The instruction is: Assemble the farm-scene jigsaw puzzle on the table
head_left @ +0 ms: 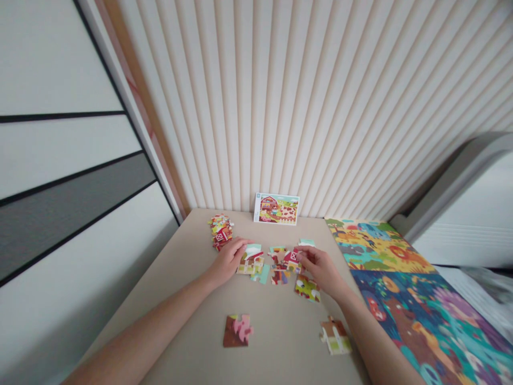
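Observation:
My left hand (227, 261) is closed at the fingertips on the edge of a puzzle piece (253, 249) with a red roof and pale sky. Under and beside it lie a fence piece (248, 266) and a light blue piece (262, 275). My right hand (320, 268) pinches a red barn puzzle piece (292, 257) between thumb and forefinger, above other overlapping pieces (279, 276). Just below the right hand is a green piece (306, 289). A light blue piece (306, 243) lies behind its fingers, which partly hide it.
A heap of puzzle pieces (221, 230) lies at the back left. The farm picture card (276, 208) leans on the pleated wall. Nearer lie a pink-and-brown piece (237, 330) and a fence piece (335, 337). Two assembled puzzles, animals (377, 246) and dark blue (433, 326), cover the right side.

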`<state>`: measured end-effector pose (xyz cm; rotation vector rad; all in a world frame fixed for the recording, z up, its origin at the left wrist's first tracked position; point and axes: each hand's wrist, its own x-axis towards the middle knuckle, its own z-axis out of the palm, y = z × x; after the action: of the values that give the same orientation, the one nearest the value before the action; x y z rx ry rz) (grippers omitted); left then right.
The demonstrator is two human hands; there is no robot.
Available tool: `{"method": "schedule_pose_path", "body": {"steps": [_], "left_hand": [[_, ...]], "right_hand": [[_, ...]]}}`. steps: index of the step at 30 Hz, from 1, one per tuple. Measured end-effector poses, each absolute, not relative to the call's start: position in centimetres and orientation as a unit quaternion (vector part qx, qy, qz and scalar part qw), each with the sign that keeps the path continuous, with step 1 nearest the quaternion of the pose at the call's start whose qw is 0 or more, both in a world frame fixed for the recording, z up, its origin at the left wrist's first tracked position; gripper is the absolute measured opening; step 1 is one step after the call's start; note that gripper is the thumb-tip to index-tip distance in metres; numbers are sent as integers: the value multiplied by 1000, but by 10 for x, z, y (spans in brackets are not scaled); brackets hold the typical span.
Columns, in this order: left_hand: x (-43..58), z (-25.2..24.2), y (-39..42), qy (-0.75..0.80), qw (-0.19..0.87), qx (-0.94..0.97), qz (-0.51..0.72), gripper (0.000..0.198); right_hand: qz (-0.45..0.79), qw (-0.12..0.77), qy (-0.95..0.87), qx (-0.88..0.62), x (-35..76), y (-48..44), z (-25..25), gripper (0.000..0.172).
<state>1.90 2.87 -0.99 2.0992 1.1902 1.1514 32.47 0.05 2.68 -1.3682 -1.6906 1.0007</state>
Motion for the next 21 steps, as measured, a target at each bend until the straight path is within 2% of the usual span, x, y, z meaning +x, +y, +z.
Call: {"method": "schedule_pose_path", "body": {"steps": [12,21], "left_hand": [[18,-13,29,458,254,739,424,27],[20,-9,28,459,239,743,424,25]], "right_hand": [[341,335,-681,-555,327,1,28,47],[377,327,-681,-536,328,1,16,41]]}}
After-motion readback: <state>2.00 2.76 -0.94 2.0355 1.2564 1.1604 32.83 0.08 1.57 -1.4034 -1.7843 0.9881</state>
